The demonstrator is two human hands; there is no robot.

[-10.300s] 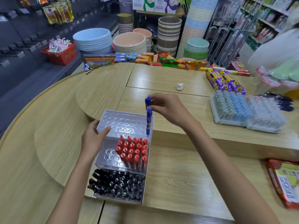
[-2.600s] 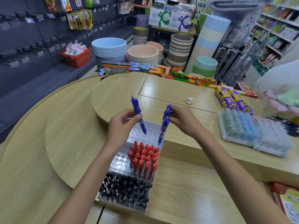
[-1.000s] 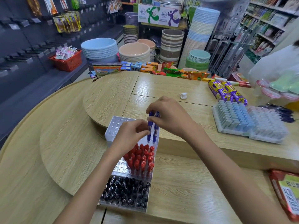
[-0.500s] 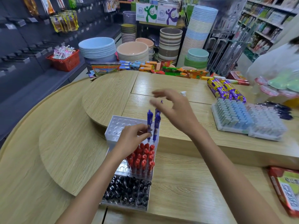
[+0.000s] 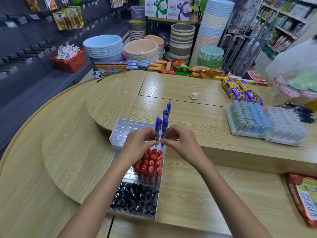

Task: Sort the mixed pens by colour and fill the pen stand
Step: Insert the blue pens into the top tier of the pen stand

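A clear stepped pen stand sits on the wooden counter. Its lowest tier holds black pens, its middle tier red pens. Several blue pens stand upright at the right end of the top tier. My left hand pinches the lower barrel of one blue pen. My right hand pinches the blue pen right beside it. Both hands meet over the top tier, hiding the pens' tips and the holes below them.
Two trays of pale blue and pink items stand to the right on the raised counter. Purple packets and a small white object lie behind. A red package lies at the right edge. Stacked bowls are at the back.
My right hand has come back down from above the stand and now pinches a blue pen beside the one in my left hand. More blue pens stand in the top tier than a second ago.
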